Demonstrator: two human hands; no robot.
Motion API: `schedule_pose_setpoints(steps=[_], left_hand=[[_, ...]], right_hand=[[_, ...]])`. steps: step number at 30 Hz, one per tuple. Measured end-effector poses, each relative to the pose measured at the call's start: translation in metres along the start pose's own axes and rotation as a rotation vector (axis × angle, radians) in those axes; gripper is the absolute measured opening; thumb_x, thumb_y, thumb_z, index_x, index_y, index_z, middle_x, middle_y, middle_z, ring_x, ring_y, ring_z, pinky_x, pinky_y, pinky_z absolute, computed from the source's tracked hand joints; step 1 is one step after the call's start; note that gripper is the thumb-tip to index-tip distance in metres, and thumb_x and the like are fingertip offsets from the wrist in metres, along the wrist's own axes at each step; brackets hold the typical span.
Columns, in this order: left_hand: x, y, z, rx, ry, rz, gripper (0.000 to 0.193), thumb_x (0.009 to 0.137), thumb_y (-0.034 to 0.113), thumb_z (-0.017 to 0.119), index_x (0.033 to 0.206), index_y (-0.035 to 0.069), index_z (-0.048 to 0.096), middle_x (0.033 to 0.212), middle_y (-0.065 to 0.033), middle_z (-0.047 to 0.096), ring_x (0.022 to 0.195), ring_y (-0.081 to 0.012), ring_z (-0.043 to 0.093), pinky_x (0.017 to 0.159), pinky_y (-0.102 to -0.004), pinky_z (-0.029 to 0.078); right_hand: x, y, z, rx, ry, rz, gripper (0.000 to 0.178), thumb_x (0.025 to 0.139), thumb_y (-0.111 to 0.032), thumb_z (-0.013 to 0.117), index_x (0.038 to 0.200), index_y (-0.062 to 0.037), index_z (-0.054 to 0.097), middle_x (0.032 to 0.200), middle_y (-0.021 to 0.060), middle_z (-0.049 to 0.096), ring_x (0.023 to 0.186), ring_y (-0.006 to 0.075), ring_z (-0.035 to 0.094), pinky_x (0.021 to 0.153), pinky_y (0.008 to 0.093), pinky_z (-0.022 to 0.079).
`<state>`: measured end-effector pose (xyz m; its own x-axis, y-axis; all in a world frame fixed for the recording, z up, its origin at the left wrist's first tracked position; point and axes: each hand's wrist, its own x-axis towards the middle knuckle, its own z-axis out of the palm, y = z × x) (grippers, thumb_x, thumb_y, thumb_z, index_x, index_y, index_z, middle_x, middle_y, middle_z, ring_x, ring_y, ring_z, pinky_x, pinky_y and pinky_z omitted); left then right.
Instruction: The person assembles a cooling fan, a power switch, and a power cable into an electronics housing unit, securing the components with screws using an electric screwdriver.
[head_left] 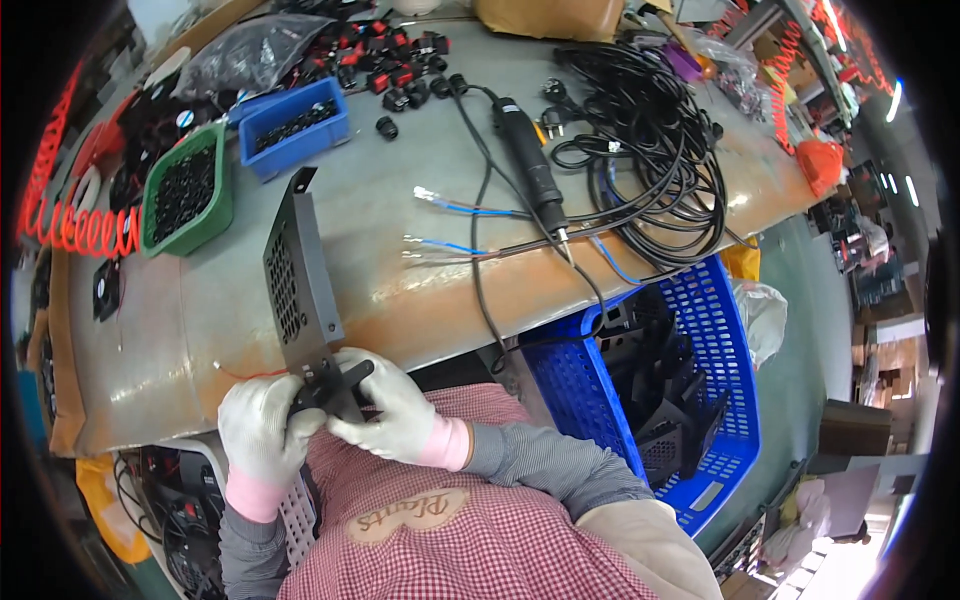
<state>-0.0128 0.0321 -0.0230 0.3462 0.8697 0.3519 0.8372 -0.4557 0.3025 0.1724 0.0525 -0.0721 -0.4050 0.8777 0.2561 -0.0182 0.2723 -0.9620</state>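
Note:
A bent black sheet-metal panel (305,275) with a perforated face stands tilted up from the table's near edge. Both my gloved hands are at its lower end. My left hand (262,432) is closed, its thumb and fingertips pinching a dark part at that end. My right hand (398,415) wraps the other side, with a short black piece (357,374) jutting up by its thumb. A thin red wire (250,373) with a pale tip runs out leftward above my left hand. The fingers partly hide the dark parts between them.
A green bin (222,205) and a blue bin (338,132) hold small black parts. A black electric screwdriver (527,160) lies near coiled black cables (690,180). Below the table edge stands a blue crate (745,420) of black panels. A small fan (106,290) lies at left.

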Motion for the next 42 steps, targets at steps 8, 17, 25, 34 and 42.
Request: schedule_pose_setpoints(steps=[8, 17, 25, 34, 42], left_hand=[[0.099, 0.031, -0.048, 0.005, -0.004, 0.155, 0.031, 0.081, 0.029, 0.062, 0.098, 0.002, 0.061, 0.076, -0.0097, 0.059, 0.072, -0.0299, 0.059, 0.067, -0.0392, 0.044], [0.315, 0.120, 0.046, 0.079, -0.086, 0.674, 0.056, 0.079, 0.008, 0.064, 0.132, 0.003, 0.047, 0.136, -0.0205, 0.046, 0.129, -0.0373, 0.042, 0.108, -0.0427, 0.034], [0.487, 0.184, 0.141, -0.065, 0.070, 0.686, 0.035, 0.097, 0.019, 0.047, 0.129, 0.005, 0.050, 0.128, -0.0163, 0.055, 0.121, -0.0320, 0.051, 0.104, -0.0375, 0.039], [0.525, 0.239, 0.179, 0.136, -0.198, 0.563, 0.026, 0.091, 0.029, 0.054, 0.101, 0.008, 0.064, 0.099, -0.0126, 0.066, 0.098, -0.0304, 0.062, 0.088, -0.0404, 0.048], [0.487, 0.174, 0.078, 0.026, 0.330, 0.761, 0.029, 0.091, 0.029, 0.054, 0.100, 0.003, 0.062, 0.094, -0.0171, 0.063, 0.094, -0.0347, 0.059, 0.081, -0.0408, 0.047]], right_hand=[[-0.003, 0.003, -0.022, 0.157, 0.094, 0.086, 0.032, 0.079, -0.014, 0.065, 0.109, -0.0043, 0.058, 0.103, 0.0167, 0.056, 0.097, 0.0313, 0.055, 0.088, 0.0361, 0.044], [-0.002, 0.033, -0.024, 0.413, 0.167, 0.206, 0.041, 0.077, -0.014, 0.067, 0.110, 0.0061, 0.054, 0.101, 0.0157, 0.056, 0.097, 0.0233, 0.055, 0.089, 0.0343, 0.043], [-0.002, 0.027, -0.042, 0.373, -0.029, 0.153, 0.047, 0.082, -0.016, 0.062, 0.125, 0.0006, 0.051, 0.112, 0.0183, 0.057, 0.106, 0.0309, 0.054, 0.096, 0.0373, 0.041], [0.001, 0.028, -0.043, 0.653, 0.052, 0.145, 0.036, 0.082, -0.005, 0.061, 0.117, -0.0010, 0.052, 0.088, 0.0073, 0.056, 0.067, 0.0124, 0.050, 0.063, 0.0267, 0.043], [-0.002, 0.040, -0.033, 0.524, 0.080, 0.164, 0.038, 0.080, -0.013, 0.066, 0.111, 0.0048, 0.053, 0.095, 0.0138, 0.061, 0.091, 0.0208, 0.058, 0.086, 0.0324, 0.045]])
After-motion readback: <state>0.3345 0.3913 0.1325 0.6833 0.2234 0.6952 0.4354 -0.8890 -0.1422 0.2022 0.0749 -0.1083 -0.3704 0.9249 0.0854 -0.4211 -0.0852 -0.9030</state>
